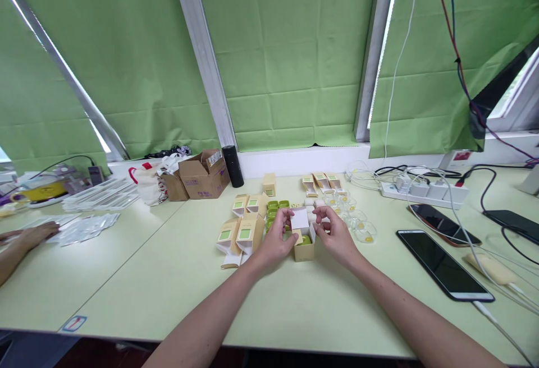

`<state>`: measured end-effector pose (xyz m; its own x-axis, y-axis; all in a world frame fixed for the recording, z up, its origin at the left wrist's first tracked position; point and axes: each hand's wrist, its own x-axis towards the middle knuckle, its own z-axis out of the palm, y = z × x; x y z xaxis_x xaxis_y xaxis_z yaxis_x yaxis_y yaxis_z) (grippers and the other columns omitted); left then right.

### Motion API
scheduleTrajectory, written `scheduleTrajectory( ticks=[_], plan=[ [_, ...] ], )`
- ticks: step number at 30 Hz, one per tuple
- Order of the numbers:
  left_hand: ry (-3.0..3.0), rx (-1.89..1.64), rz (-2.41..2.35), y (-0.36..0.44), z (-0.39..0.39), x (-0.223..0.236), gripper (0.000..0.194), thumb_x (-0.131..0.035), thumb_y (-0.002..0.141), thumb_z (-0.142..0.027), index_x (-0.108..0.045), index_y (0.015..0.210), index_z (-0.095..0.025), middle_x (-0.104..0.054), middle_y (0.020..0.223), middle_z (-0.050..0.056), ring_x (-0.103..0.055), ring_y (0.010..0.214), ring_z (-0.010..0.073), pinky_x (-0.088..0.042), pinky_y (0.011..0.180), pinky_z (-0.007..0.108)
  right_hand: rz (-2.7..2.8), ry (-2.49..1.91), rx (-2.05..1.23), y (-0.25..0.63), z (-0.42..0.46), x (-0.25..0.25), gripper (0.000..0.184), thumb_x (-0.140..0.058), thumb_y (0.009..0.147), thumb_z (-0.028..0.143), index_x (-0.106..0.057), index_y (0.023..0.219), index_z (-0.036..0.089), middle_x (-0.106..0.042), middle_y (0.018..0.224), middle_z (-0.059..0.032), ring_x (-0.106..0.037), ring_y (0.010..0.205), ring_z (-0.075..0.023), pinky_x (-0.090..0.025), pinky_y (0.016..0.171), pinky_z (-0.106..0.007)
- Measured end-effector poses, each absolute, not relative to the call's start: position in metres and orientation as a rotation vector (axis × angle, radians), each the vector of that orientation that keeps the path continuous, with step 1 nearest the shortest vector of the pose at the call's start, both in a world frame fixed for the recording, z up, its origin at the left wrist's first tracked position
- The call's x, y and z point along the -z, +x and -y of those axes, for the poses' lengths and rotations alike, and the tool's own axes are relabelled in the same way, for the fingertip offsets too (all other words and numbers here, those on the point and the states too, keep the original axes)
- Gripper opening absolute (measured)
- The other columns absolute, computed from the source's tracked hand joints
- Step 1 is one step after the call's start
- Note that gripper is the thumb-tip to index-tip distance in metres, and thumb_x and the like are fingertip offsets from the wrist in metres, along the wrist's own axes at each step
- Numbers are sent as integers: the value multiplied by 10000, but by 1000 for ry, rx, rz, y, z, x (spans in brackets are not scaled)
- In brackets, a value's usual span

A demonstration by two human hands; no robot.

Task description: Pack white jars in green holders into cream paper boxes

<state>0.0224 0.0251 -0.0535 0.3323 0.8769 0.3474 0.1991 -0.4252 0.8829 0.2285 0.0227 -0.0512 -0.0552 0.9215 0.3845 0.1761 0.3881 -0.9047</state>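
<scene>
A small cardboard box point(304, 253) stands upright on the table in front of me, its white-lined lid raised. Inside it a green piece point(306, 239) shows. My left hand point(278, 236) is closed on the left side of the box, thumb at its edge. On the other side, my right hand point(336, 232) has bent fingers at the right flap; its fingertips are partly hidden. Just behind the left hand are several green containers point(273, 205). More small boxes point(250, 232) with green labels stand open to the left. Clear plastic cups point(365, 232) lie to the right.
Three open boxes point(322, 183) and a single box point(269, 183) stand farther back. A black cylinder point(232, 166) is beside a brown carton point(204, 174). Phones point(444, 264), cables and a power strip point(425, 191) occupy the right. Another person's hand point(37, 236) rests at far left near flat packets point(88, 228).
</scene>
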Motion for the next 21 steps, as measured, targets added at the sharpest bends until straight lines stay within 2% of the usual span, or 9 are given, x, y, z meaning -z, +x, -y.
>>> scheduleTrajectory(
  ticks=[21],
  plan=[
    [1867,-1122,-949,22,-22,51,422,-627,910,-188,-423,1270,-266,-557,1192,56,-534,1081,210,-422,968,357,1640,-1065,-804,224,-18,53,365,-634,870,385,-518,1186,243,-499,919,40,-525,553,-107,-415,574,-280]
  ],
)
